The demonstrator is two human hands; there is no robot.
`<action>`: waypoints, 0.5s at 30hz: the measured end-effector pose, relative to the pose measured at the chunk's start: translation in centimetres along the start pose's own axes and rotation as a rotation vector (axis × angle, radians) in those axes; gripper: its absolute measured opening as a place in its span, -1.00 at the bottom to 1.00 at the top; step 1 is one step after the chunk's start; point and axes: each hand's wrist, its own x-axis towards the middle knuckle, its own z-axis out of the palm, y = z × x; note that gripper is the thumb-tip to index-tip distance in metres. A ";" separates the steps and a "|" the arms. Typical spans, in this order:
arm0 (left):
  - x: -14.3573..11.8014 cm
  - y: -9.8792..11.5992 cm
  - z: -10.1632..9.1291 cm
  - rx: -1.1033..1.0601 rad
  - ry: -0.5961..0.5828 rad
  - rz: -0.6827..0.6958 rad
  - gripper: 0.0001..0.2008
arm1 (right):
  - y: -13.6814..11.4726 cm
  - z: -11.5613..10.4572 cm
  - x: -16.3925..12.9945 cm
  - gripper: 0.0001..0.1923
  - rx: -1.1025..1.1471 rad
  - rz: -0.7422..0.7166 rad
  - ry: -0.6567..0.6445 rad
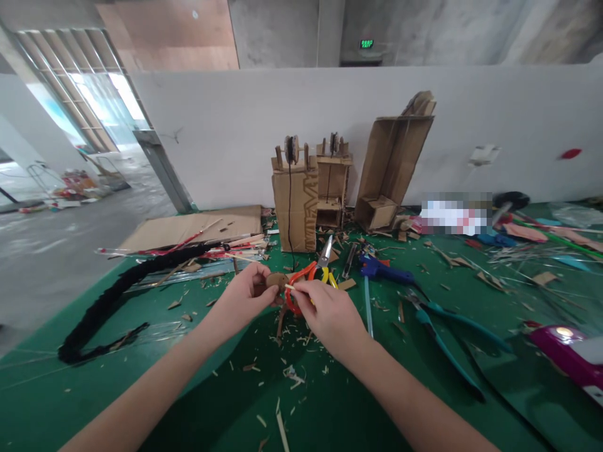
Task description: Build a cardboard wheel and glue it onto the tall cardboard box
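Note:
Between the thumb and fingers of my left hand (249, 289) is a small round cardboard disc (277, 280). My right hand (327, 314) pinches a short pale wooden stick (289, 287), whose tip is close to the disc's right side; whether it touches the disc I cannot tell. Just behind my right fingers lie scissors (325, 252) with orange and yellow handles, partly hidden by that hand. Beyond the hands stands a tall cardboard box (294, 210) with a spool (291, 149) of dark cord on top, the cord hanging down its front.
A second cardboard frame (332, 182) and a tilted open carton (393, 163) stand against the white wall. On the right lie a blue glue gun (386, 270) and teal-handled pliers (447, 333). A black fuzzy strip (117, 289) curves across the left. Scraps litter the green table (198, 389).

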 end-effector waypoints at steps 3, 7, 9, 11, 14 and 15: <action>-0.3 0.2 0.3 0.079 -0.013 0.043 -0.81 | -0.1 -0.1 0.0 -0.76 -0.026 -0.021 0.034; -0.7 0.4 0.6 0.168 -0.044 0.096 -0.86 | -0.2 -0.1 0.0 -0.76 -0.044 -0.034 0.058; -0.8 0.3 0.8 0.148 -0.051 0.087 -0.89 | -0.3 0.0 -0.1 -0.76 -0.060 -0.039 0.053; -0.9 0.3 1.1 0.132 -0.043 0.074 -0.91 | -0.3 0.2 -0.2 -0.75 -0.088 -0.046 0.043; -1.0 0.5 1.4 0.117 -0.035 0.052 -0.92 | -0.4 0.4 -0.3 -0.72 -0.122 -0.061 0.039; -1.0 0.6 1.4 0.119 -0.030 0.046 -0.92 | -0.4 0.5 -0.3 -0.71 -0.128 -0.061 0.037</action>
